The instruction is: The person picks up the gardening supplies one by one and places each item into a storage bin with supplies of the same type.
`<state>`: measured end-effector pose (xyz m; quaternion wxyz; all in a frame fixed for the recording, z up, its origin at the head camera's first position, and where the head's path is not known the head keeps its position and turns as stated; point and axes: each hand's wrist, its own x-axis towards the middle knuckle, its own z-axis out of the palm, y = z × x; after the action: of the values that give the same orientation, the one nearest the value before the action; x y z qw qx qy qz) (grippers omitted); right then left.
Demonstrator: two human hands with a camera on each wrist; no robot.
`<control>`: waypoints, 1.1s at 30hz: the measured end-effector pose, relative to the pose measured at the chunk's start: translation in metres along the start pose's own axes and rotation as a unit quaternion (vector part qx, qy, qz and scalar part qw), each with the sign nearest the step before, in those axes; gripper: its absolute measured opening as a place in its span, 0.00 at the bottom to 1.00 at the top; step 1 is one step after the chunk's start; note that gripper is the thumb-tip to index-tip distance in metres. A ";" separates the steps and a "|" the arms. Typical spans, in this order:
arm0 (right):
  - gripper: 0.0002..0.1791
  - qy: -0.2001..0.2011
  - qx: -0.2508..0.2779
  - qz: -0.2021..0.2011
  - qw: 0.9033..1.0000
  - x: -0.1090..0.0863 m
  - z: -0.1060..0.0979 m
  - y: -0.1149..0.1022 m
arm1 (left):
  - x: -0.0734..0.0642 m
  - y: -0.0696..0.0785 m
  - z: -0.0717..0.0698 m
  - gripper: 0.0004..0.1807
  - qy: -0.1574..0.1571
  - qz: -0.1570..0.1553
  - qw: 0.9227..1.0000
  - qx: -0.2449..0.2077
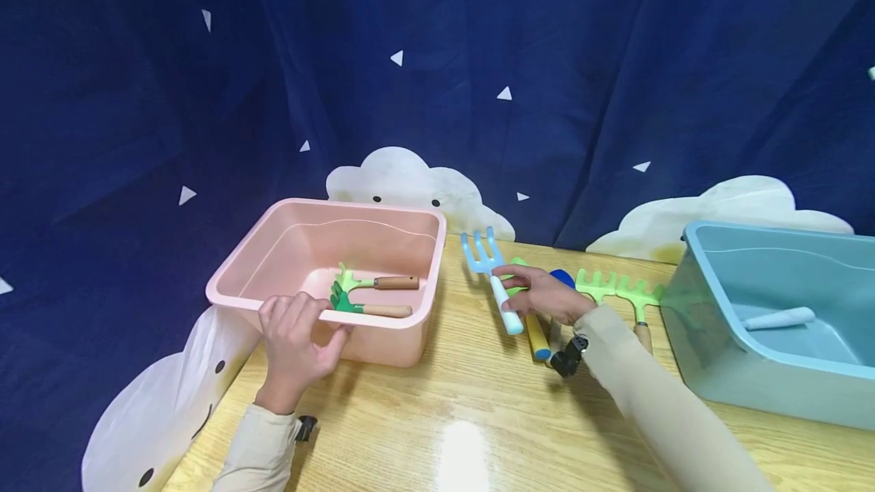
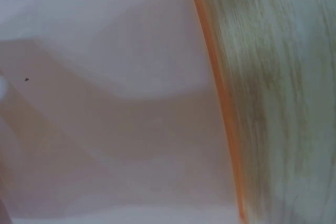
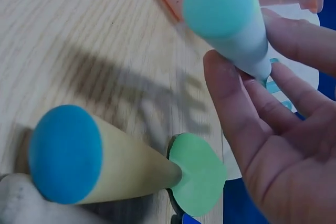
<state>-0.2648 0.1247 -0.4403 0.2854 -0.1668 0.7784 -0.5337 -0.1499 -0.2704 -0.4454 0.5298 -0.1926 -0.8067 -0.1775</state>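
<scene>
Seemingly mid-transfer, the right hand (image 1: pixel 547 296) pinches the blue fork (image 1: pixel 502 299), which likely needs lifting into the pink bin (image 1: pixel 390 346) the left hand (image 1: pixel 295 344) grips.

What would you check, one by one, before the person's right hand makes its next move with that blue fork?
1. Fork held: ok; the right hand pinches the blue fork by its handle.
2. Fork off the table: ok; it is held above the surface.
3. Pink bin steadied: ok; the left hand grips its near rim.
4. Space in that bin: ok; only a light green tool and a dark green tool show inside.
5. Fork over that bin, if headed there: not ok; it is off to the right.
6. Grip firmness: cannot tell.
</scene>
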 end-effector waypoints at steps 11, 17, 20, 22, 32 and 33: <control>0.39 -0.013 0.005 -0.020 1.000 -0.022 0.001 -0.005 | 0.000 0.001 0.001 0.26 0.003 0.001 1.000 0.001; 0.40 -0.027 0.018 -0.038 0.999 -0.037 0.001 -0.007 | 0.001 0.001 0.001 0.25 0.006 0.003 1.000 0.002; 0.41 -0.024 0.011 -0.040 0.999 -0.041 0.002 -0.010 | 0.001 0.001 0.001 0.25 0.005 0.001 1.000 0.000; 0.40 -0.022 0.005 -0.039 0.999 -0.043 0.003 -0.012 | 0.002 0.001 0.000 0.25 0.005 -0.001 1.000 0.000; 0.41 -0.036 -0.017 -0.049 0.998 -0.046 0.005 -0.019 | 0.001 0.001 0.000 0.24 0.001 -0.002 1.000 0.002; 0.40 -0.039 -0.018 -0.052 0.998 -0.046 0.004 -0.021 | 0.001 0.001 0.000 0.24 0.001 -0.002 1.000 0.002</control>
<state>-0.2270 0.1398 -0.4100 0.2849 -0.2326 0.7662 -0.5269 -0.1495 -0.2692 -0.4443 0.5307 -0.1899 -0.8068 -0.1770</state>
